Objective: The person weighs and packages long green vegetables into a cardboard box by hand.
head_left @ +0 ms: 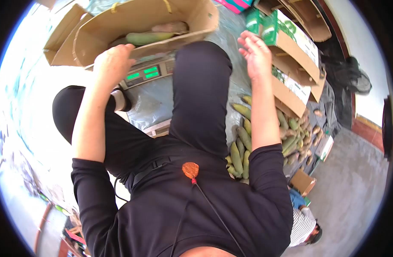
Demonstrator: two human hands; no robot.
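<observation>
Cardboard box (119,25) on scale (145,73), few green fruits (147,37) inside | left hand (113,64) grip curled over its rim | right hand (255,51) spread, empty, beside green-white carton (290,43) | judged early: big pile (243,145) left on floor

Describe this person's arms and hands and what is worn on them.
Both arms wear black long sleeves, the left sleeve and right sleeve pushed up to about the elbow, forearms bare. The left hand and right hand are ungloved; no watch or rings show. A black cable with an orange clip hangs on the chest.
</observation>
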